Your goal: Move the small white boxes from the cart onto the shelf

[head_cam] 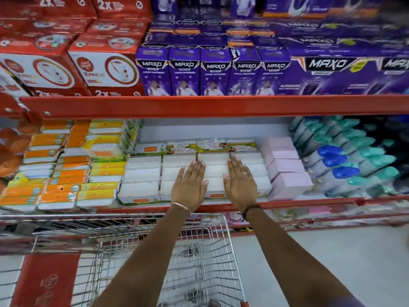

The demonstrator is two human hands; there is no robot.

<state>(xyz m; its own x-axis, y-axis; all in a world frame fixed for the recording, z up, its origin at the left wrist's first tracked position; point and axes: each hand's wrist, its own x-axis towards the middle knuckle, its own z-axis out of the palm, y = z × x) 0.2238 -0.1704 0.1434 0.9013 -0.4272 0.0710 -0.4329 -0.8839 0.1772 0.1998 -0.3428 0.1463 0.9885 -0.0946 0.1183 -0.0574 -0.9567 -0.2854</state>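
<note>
- Both hands out flat over the white boxes (141, 173) on the lower shelf (287, 203), palms down, fingers straight, gripping nothing.
- Left hand (190, 185) lies on the second and third stacks from the left; right hand (240, 185) on the third and fourth. Looks like pressing or squaring up the rows, not carrying.
- White boxes sit approx four stacks across, several deep, betw. orange/yellow packs (55, 173) on the left and pink boxes (285, 167) on the right.
- Row looks full to the front lip; gap behind near the back wall, w/ green-label boxes (212, 147) there.
- Cart (177, 262) right below, just in front of the shelf. Basket looks mostly bare wire; a few dark blurry shapes at the bottom, can't tell what. No white boxes visible in it.
- Judgement: task near done or done; what's left is prob. tidying the stacks and checking the cart.
</note>
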